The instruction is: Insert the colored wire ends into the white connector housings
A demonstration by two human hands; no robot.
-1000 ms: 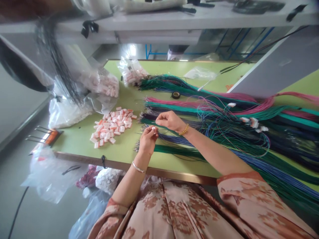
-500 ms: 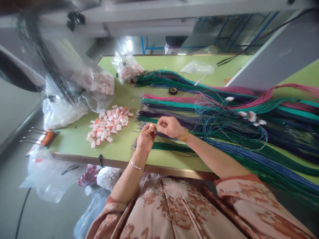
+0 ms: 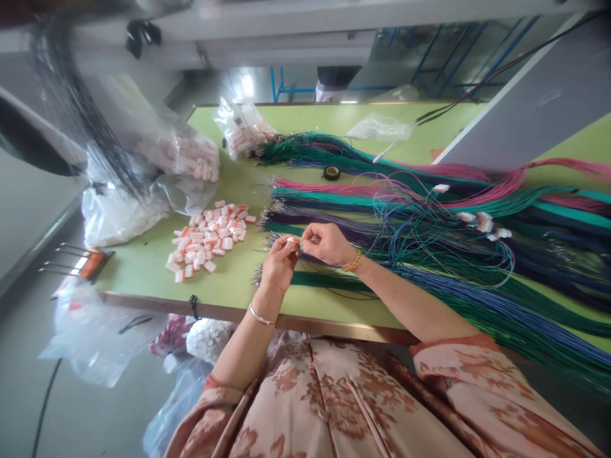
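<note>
Between the thumb and fingers of my left hand [image 3: 280,264] is a small white-and-orange connector housing [image 3: 293,242]. My right hand [image 3: 325,244] is closed in a pinch just to its right, fingertips close to the housing; what they grip is too small to make out, perhaps a wire end. Under and around both hands run bundles of wires [image 3: 324,219] in purple, green, blue and pink, their metal-tipped ends toward the left. A pile of loose white-and-orange connector housings [image 3: 210,238] lies left of my left hand.
Bags of housings [image 3: 191,156] stand at the back left. A black tape roll [image 3: 331,173] sits behind the wires. Wires with housings attached [image 3: 482,222] lie at right. An orange pronged holder [image 3: 93,264] is at the left edge. A grey post [image 3: 520,108] rises at the right.
Hardly anything differs. The housing has turned slightly in my left fingers, while both hands stay in nearly the same place.
</note>
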